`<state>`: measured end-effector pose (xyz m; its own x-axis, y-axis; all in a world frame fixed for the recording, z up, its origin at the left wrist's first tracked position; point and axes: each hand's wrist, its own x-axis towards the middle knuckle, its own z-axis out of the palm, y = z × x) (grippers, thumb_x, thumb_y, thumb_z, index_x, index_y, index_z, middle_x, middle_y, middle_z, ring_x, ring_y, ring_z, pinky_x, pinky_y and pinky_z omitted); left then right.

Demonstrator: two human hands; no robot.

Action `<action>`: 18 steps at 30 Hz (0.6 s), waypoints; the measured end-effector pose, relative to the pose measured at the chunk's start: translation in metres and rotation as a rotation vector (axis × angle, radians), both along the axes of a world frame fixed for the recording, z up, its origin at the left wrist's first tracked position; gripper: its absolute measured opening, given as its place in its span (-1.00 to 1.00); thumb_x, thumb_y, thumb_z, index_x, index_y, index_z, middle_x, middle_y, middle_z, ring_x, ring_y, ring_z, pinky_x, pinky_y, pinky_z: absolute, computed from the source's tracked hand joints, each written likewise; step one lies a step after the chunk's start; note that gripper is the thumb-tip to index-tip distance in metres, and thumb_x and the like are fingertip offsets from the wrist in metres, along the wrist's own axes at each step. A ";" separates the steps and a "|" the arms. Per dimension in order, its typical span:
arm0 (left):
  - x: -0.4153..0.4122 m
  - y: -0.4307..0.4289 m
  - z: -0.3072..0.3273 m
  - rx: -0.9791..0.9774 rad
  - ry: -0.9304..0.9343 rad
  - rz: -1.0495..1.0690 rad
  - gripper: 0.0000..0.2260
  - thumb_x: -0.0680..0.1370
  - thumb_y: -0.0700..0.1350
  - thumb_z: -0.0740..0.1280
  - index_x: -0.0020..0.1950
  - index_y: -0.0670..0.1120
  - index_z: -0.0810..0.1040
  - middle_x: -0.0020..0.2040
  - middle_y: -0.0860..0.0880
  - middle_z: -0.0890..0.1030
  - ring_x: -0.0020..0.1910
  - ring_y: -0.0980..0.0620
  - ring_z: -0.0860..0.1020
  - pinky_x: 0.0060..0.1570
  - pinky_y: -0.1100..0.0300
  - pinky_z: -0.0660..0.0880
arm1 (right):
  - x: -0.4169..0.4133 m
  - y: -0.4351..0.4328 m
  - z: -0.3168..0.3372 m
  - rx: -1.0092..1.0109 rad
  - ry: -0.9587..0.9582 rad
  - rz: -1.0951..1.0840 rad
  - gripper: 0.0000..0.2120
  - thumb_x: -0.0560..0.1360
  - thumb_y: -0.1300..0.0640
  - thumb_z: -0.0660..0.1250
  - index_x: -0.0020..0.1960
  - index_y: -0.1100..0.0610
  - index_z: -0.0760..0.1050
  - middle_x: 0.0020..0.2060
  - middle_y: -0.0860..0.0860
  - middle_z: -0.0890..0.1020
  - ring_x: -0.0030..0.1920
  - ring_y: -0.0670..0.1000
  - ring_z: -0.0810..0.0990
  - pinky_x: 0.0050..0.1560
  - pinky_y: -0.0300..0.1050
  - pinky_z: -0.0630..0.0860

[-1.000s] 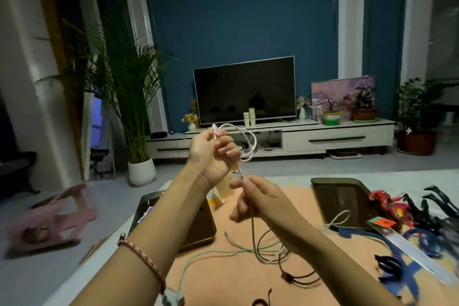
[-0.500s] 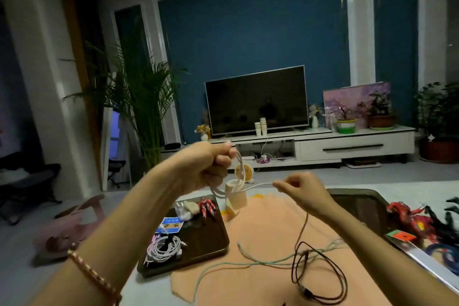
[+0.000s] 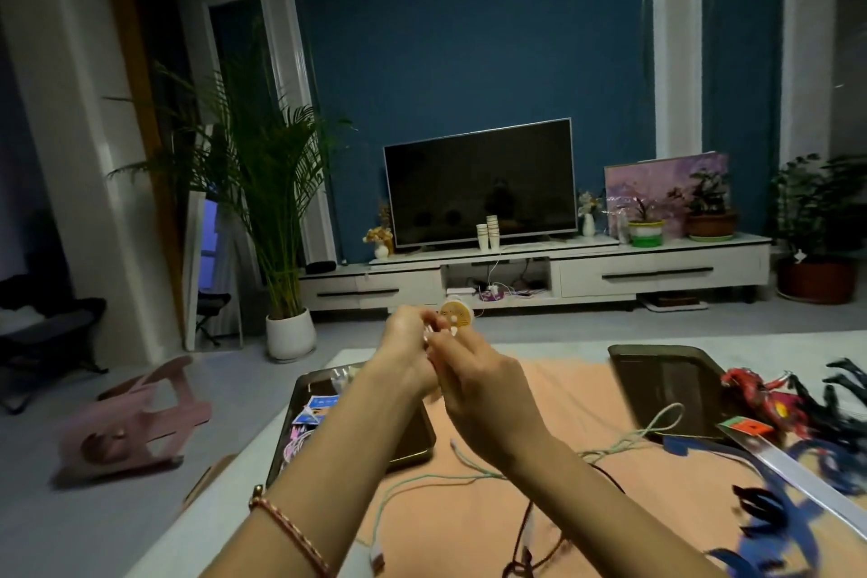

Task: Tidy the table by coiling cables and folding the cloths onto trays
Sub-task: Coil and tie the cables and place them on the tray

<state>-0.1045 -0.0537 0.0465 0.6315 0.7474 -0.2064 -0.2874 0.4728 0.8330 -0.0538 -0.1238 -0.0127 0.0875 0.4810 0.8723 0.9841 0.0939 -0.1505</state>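
White cable [image 3: 429,335]: thin, blurred | left hand [image 3: 407,354] grips | right hand [image 3: 485,390] pinches

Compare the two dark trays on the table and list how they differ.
The left tray holds blue cards and a coiled white cable; the right tray shows a bare bottom, with only a pale green cord looping over its near edge. A forearm crosses the left tray; no arm crosses the right tray. Both are dark, rectangular and round-cornered.

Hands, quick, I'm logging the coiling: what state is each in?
Left hand: curled round the white cable.
Right hand: fingers curled against the left; grip hidden, cannot tell.
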 end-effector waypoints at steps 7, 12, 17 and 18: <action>-0.035 0.039 0.009 -0.077 -0.322 -0.178 -0.81 0.56 -0.19 0.14 -0.25 -0.13 0.42 -0.58 0.08 0.32 -0.66 0.16 0.30 -0.60 0.38 0.28 | 0.036 -0.010 -0.040 -0.219 0.030 -0.003 -0.84 0.59 0.14 0.15 0.06 0.12 0.49 -0.11 0.04 0.59 -0.20 0.06 0.56 -0.21 -0.01 0.50; -0.053 0.048 0.010 0.058 -0.275 -0.424 -0.83 0.48 -0.17 0.16 -0.32 -0.09 0.38 -0.57 0.09 0.23 -0.63 0.16 0.20 -0.58 0.32 0.18 | 0.076 -0.011 -0.039 -0.381 0.416 0.010 -0.81 0.59 0.08 0.20 -0.09 0.08 0.56 -0.44 -0.12 0.48 -0.35 -0.12 0.45 -0.22 -0.14 0.36; -0.031 0.025 -0.020 0.296 0.174 -0.489 -0.75 0.60 -0.15 0.10 -0.27 -0.09 0.40 -0.57 0.10 0.26 -0.64 0.19 0.19 -0.56 0.40 0.12 | 0.095 -0.001 -0.015 -0.341 0.496 -0.229 -0.73 0.49 -0.04 0.34 -0.13 0.18 0.58 -0.25 0.07 0.63 -0.19 0.03 0.55 -0.17 -0.09 0.44; -0.021 0.017 -0.030 0.337 0.267 -0.462 -0.74 0.62 -0.16 0.08 -0.26 -0.09 0.39 -0.57 0.10 0.27 -0.64 0.20 0.18 -0.57 0.40 0.10 | 0.090 0.001 -0.010 -0.296 0.489 -0.286 -0.76 0.47 -0.04 0.37 -0.12 0.16 0.57 -0.20 0.07 0.64 -0.13 0.05 0.56 -0.14 -0.08 0.45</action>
<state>-0.1254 -0.0365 0.0162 0.8640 0.4612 -0.2021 0.1223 0.1972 0.9727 0.0357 -0.1225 -0.0225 0.6026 0.5941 0.5329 0.7750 -0.2762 -0.5684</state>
